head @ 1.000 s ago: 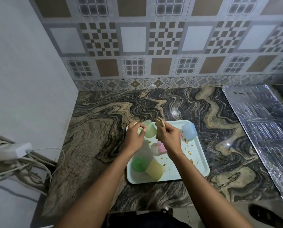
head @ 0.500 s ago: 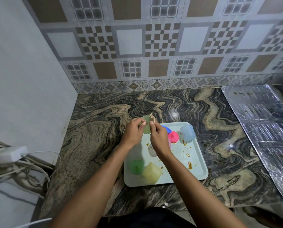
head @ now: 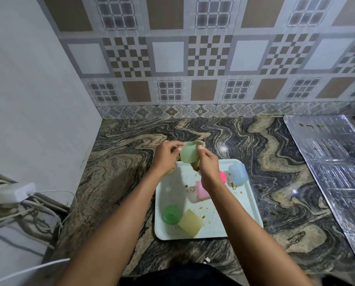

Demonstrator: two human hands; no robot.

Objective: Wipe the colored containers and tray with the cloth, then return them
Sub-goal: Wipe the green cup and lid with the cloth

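My left hand [head: 165, 156] grips a pale green container [head: 188, 155] by its left side, above the far edge of the pale tray [head: 250, 205]. My right hand [head: 208, 169] pinches a tan cloth [head: 195, 166] against the container's right side; most of the cloth is hidden behind the container and my fingers. On the tray lie a blue container [head: 238, 174], a round pink one [head: 223, 176], a square pink one [head: 202, 190], a green one [head: 171, 214] and a yellow one [head: 191, 223]. Brown stains spot the tray.
The tray sits on a dark marbled counter [head: 275, 157] with a tiled wall behind. A crinkled foil sheet [head: 337, 166] covers the counter's right side. A white power strip [head: 11, 195] with cables hangs off the left, beside a plain wall.
Both hands have shifted slightly toward the tray's far edge with the pale green container. The cloth in my right hand has moved round the container's side.
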